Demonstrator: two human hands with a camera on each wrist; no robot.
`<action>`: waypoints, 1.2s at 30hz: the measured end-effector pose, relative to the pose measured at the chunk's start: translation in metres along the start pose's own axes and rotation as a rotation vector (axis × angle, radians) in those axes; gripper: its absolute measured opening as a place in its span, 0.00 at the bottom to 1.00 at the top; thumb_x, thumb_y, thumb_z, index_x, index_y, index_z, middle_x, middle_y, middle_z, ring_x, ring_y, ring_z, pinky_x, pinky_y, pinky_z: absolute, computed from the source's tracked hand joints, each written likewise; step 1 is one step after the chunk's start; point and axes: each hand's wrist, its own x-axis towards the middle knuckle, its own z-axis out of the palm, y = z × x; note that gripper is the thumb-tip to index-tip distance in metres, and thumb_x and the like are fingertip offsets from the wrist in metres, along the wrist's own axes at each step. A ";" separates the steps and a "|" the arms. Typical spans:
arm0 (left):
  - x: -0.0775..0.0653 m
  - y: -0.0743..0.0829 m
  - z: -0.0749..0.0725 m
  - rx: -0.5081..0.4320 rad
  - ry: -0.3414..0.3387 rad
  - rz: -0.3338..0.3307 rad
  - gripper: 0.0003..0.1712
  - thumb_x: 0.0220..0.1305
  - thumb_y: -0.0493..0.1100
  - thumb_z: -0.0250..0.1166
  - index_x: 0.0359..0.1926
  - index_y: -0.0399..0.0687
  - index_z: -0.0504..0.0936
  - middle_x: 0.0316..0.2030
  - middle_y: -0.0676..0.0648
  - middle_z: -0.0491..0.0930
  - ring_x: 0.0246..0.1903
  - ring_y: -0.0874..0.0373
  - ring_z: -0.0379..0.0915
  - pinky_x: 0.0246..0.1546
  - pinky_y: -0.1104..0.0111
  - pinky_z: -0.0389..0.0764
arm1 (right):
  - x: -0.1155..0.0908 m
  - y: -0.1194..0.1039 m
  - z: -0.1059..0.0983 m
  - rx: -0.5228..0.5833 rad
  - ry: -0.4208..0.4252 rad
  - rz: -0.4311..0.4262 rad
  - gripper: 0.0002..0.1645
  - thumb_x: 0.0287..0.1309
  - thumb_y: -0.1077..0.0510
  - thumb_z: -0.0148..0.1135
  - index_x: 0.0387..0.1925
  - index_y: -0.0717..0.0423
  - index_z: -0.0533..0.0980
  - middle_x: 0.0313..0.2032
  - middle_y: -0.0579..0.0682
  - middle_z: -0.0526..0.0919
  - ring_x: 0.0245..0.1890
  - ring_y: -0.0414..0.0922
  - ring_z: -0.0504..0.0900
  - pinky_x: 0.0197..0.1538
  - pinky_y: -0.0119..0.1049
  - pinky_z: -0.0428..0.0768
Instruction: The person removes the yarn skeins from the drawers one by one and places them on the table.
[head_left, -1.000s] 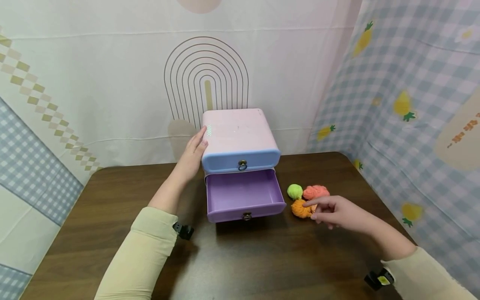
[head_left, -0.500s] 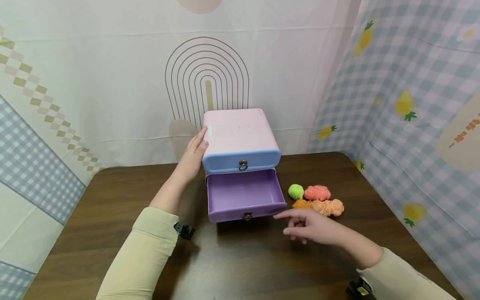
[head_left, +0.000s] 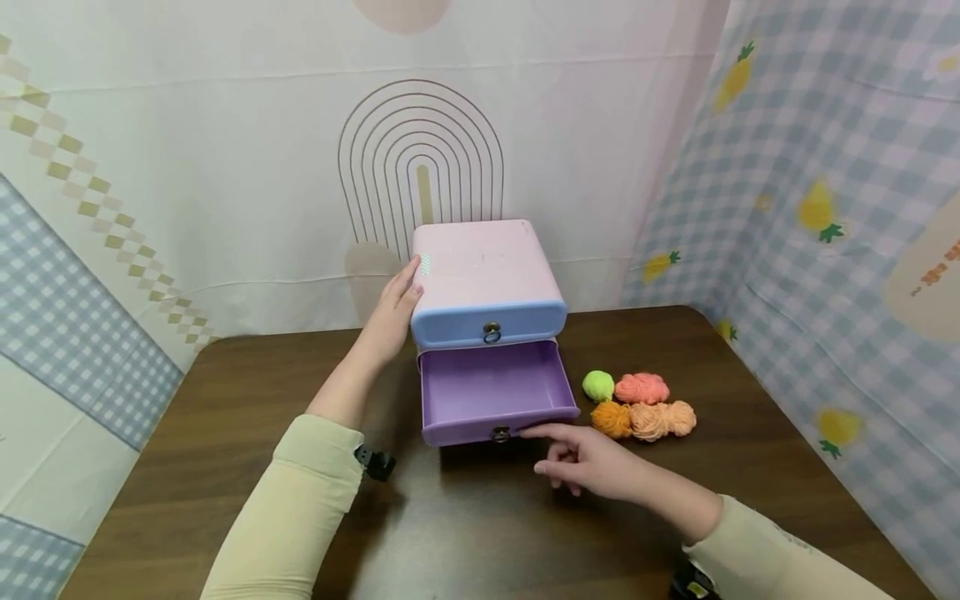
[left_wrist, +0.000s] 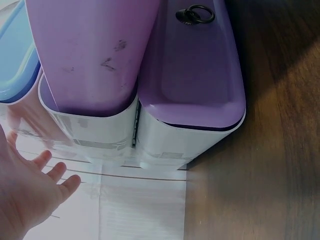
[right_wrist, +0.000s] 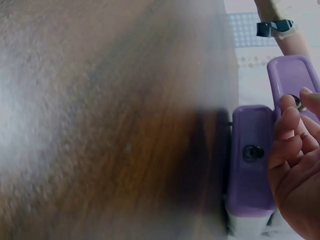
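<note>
A small chest of drawers with a pink top (head_left: 480, 262) stands at the back of the table. Its blue drawer (head_left: 450, 327) is closed, while the purple drawer (head_left: 461, 432) below is pulled out and bare inside. My left hand (head_left: 390, 317) rests against the chest's upper left side, fingers extended. My right hand (head_left: 592, 462) is in front of the purple drawer, index finger pointing at its ring pull (head_left: 501, 434), the other fingers loosely bent. In the right wrist view the ring pull shows between thumb and finger, not gripped. Another purple drawer (right_wrist: 250, 185) sits closed underneath.
Right of the chest lie balls and skeins of yarn: a green ball (head_left: 598, 386), a coral skein (head_left: 642, 388), an orange ball (head_left: 611, 419) and a peach skein (head_left: 663, 420). Patterned cloth (head_left: 262, 167) hangs behind the brown table (head_left: 480, 533) and along its sides.
My right hand has left the yarn and moved left to the front of the open purple drawer, uncovering the peach skein. My left hand has stayed against the chest.
</note>
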 end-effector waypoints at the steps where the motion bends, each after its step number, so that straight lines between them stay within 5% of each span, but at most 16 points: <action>1: 0.000 0.000 0.000 0.001 -0.001 0.004 0.34 0.77 0.61 0.40 0.79 0.64 0.50 0.76 0.43 0.49 0.75 0.46 0.41 0.72 0.45 0.46 | 0.001 0.001 0.001 -0.003 0.002 -0.002 0.27 0.68 0.52 0.62 0.67 0.46 0.71 0.23 0.49 0.81 0.16 0.40 0.76 0.22 0.45 0.80; 11: -0.004 -0.002 -0.003 0.013 0.012 0.003 0.34 0.77 0.61 0.39 0.79 0.64 0.49 0.76 0.44 0.50 0.75 0.46 0.42 0.72 0.46 0.46 | 0.012 0.002 0.016 0.070 -0.039 -0.003 0.28 0.68 0.53 0.61 0.67 0.49 0.69 0.23 0.48 0.81 0.16 0.40 0.76 0.23 0.41 0.81; 18: -0.002 0.000 -0.001 0.009 0.005 0.008 0.33 0.77 0.62 0.39 0.79 0.66 0.49 0.76 0.44 0.49 0.75 0.46 0.42 0.72 0.46 0.46 | 0.020 -0.002 0.022 0.106 -0.029 0.015 0.26 0.69 0.55 0.59 0.64 0.61 0.68 0.21 0.48 0.80 0.14 0.41 0.75 0.22 0.41 0.79; 26: 0.001 0.000 0.001 0.016 0.006 0.017 0.34 0.77 0.61 0.39 0.79 0.64 0.50 0.76 0.44 0.49 0.75 0.46 0.41 0.72 0.46 0.46 | 0.027 -0.011 0.030 0.079 0.055 0.075 0.19 0.71 0.52 0.57 0.55 0.62 0.76 0.19 0.48 0.79 0.13 0.43 0.75 0.20 0.46 0.79; 36: -0.001 0.002 0.002 0.007 0.007 -0.011 0.35 0.76 0.63 0.38 0.79 0.64 0.50 0.77 0.43 0.48 0.75 0.45 0.41 0.71 0.44 0.46 | 0.028 -0.012 0.040 0.091 0.135 0.083 0.18 0.72 0.53 0.56 0.51 0.64 0.78 0.16 0.47 0.77 0.11 0.41 0.73 0.16 0.35 0.74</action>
